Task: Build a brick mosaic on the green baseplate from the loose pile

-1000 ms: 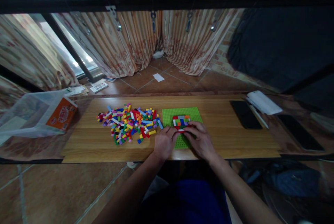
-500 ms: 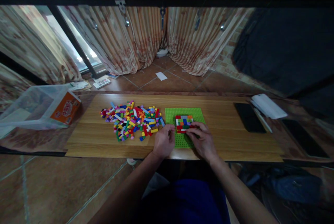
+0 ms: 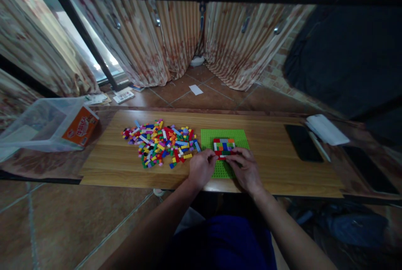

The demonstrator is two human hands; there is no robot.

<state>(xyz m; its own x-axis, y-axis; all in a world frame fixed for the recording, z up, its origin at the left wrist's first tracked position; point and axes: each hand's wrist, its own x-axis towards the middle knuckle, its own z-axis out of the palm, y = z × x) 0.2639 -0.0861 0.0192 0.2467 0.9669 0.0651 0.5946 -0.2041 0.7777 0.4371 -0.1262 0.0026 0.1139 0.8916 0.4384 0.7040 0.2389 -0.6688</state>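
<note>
While a multicoloured brick block (image 3: 224, 145) covers only part of the green baseplate (image 3: 240, 138), many loose bricks (image 3: 161, 146) lie unplaced left of it, the left hand (image 3: 201, 168) and right hand (image 3: 246, 169) pinching narrowly over it, grip unclear.

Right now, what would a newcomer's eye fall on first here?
The heap of colourful bricks on the left half of the wooden board stands out first. Next comes the green baseplate to its right, where the left hand and right hand flank the near edge of a small multicoloured build. A clear bin sits far left.
</note>
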